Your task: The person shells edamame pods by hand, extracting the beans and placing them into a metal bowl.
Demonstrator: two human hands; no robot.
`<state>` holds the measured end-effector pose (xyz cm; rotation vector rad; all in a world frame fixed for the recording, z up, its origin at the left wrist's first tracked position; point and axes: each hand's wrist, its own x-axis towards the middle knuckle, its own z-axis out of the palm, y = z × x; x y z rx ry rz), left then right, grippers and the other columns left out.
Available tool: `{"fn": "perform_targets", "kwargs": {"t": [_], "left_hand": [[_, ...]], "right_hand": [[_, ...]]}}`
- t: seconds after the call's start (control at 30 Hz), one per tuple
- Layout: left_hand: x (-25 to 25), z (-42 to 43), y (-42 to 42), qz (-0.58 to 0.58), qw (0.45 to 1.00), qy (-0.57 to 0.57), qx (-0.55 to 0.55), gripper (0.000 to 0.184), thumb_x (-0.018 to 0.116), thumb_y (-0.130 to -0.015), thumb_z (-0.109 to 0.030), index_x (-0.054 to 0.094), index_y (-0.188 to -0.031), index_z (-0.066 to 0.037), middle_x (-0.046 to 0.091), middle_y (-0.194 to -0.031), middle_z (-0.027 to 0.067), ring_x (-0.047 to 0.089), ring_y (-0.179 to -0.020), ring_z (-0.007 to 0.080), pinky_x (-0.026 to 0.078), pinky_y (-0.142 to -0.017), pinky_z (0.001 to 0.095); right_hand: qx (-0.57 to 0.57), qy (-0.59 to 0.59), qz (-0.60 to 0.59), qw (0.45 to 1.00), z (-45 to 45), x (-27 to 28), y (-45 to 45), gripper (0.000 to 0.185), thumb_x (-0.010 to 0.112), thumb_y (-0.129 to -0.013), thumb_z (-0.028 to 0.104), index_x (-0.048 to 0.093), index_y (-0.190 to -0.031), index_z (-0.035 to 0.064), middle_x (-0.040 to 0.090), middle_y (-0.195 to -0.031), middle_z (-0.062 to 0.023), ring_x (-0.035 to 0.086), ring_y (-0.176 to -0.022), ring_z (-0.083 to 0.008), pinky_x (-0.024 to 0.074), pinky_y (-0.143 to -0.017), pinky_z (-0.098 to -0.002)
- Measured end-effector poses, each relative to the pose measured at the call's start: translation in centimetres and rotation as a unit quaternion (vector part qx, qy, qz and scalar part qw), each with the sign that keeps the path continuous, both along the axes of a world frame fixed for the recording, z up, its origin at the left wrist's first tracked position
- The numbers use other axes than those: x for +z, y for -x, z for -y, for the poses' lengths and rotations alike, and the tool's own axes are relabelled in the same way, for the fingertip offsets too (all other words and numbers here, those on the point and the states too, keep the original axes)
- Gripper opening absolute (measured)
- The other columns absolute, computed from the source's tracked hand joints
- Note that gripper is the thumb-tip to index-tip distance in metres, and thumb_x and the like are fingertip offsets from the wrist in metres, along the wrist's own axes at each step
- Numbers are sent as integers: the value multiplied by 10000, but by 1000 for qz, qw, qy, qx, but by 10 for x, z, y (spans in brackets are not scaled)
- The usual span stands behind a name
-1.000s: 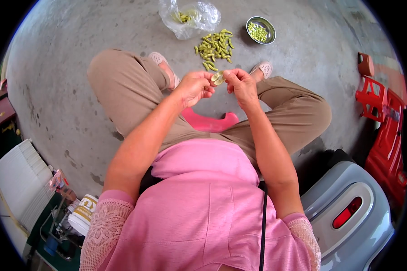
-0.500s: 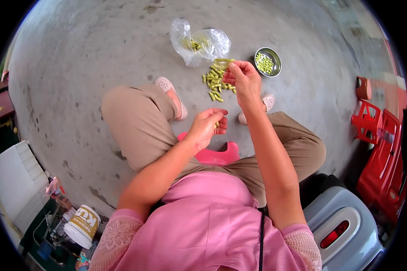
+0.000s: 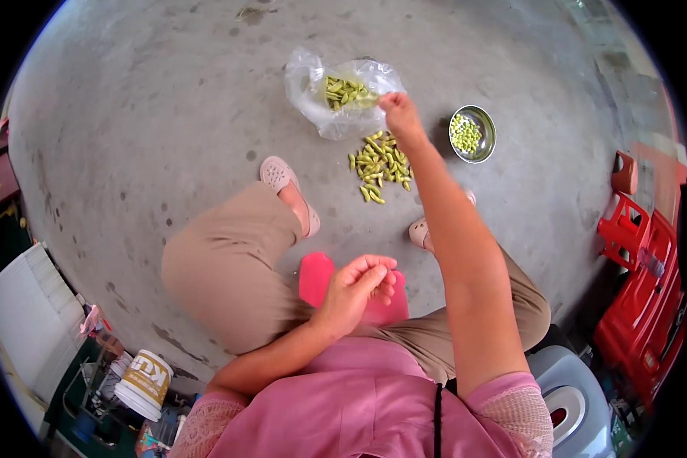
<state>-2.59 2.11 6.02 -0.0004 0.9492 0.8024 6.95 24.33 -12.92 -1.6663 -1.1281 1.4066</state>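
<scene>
My right hand point(image 3: 401, 116) is stretched forward, its fingers pinched on the near right edge of a clear plastic bag point(image 3: 304, 88). Green soybean pods point(image 3: 345, 91) lie inside the bag. On the floor just below it is a loose pile of pods point(image 3: 382, 164). To the right of my right hand stands a round metal bowl point(image 3: 491, 139) holding shelled green beans point(image 3: 464, 135). My left hand point(image 3: 355, 294) hovers over a pink stool point(image 3: 313, 278), fingers curled and thumb pressed to them; whatever they hold is hidden.
My legs and light pink shoes point(image 3: 278, 174) flank the pile on the concrete floor. At right are red plastic stools point(image 3: 624, 229) and a grey-blue plastic object point(image 3: 572, 374). A white bucket point(image 3: 145, 382) and clutter stand at lower left.
My right hand has reached farther forward to the bag, whose opening is wider, showing more pods. My left hand has drawn back toward my lap. The view has shifted, so floor objects sit lower.
</scene>
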Motion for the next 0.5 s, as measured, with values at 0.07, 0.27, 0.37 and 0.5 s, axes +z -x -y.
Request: {"fn": "perform_targets", "kwargs": {"t": [0.07, 0.27, 0.37, 0.5], "left_hand": [[1, -5, 1, -2, 1000, 10, -1, 169, 408, -857, -104, 491, -960, 2, 523, -788, 67, 511, -676, 139, 436, -587, 260], [-3, -13, 3, -11, 999, 36, 3, 165, 408, -859, -107, 491, -954, -1, 516, -788, 67, 504, -693, 136, 435, -599, 263], [-6, -12, 5, -21, 999, 39, 9, 161, 410, -858, -105, 495, -958, -11, 521, -789, 63, 507, -689, 133, 438, -593, 262], [-6, -10, 5, -31, 999, 28, 32, 159, 414, -856, -101, 502, -964, -24, 530, -787, 55, 510, -676, 124, 444, -579, 257]], "right_hand": [[2, -18, 39, 999, -24, -12, -4, 116, 536, -727, 153, 532, -748, 39, 521, -635, -46, 468, -607, -123, 395, -573, -267], [72, 0, 125, 989, -33, -18, 14, 197, 534, -740, 215, 613, -845, 68, 596, -758, -112, 569, -726, -229, 431, -675, -309], [-10, -3, 29, 1000, -22, -5, 15, 192, 557, -748, 181, 603, -849, 25, 593, -798, -80, 576, -753, -174, 457, -645, -281], [-145, 42, -246, 957, 10, 32, -33, 184, 542, -778, 154, 554, -853, -13, 565, -858, -91, 578, -770, -205, 498, -612, -299]]}}
